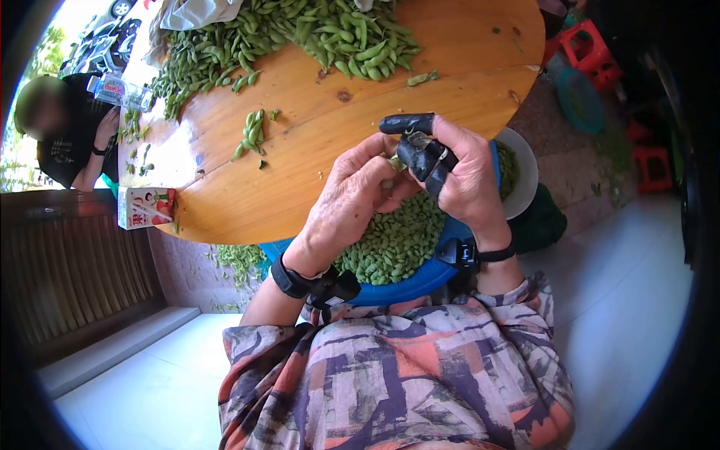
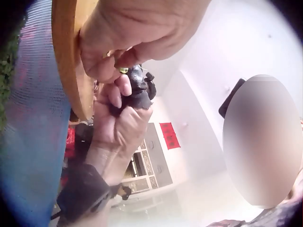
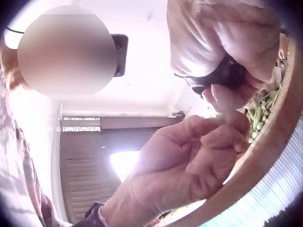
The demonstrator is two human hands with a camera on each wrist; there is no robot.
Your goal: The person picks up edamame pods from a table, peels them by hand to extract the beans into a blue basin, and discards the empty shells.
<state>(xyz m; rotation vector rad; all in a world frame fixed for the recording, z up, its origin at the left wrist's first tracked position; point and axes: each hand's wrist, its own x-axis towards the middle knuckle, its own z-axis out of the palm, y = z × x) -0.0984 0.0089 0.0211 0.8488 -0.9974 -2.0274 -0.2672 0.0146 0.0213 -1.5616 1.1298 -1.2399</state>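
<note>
A person in a patterned shirt [image 1: 397, 382] sat at the edge of a round wooden worktop [image 1: 315, 142], both hands raised together over a blue basin [image 1: 420, 281] heaped with trimmed green bean pods. The left hand [image 1: 352, 202] had its fingers curled inward, its grip closed around a small green pod [image 1: 395, 162] pinched at the fingertips. The right hand [image 1: 457, 172] met it from the other side; its thumb and forefinger wore dark covers [image 1: 420, 150], and its grip was also closed on the same pod, so the pod sat between the two hands, just above the basin. What the right hand's covered fingers held besides the pod could not be told.

A large pile of green pods [image 1: 300, 37] lay across the far side of the worktop, with a smaller loose cluster [image 1: 253, 133] nearer the middle. A white bowl [image 1: 525, 172] of pods showed behind the right hand. A small carton [image 1: 145, 207] stood at the worktop's left edge. Another person in dark clothes [image 1: 67, 131] sat at the far left. Red stools [image 1: 592, 52] stood on the floor to the right
</note>
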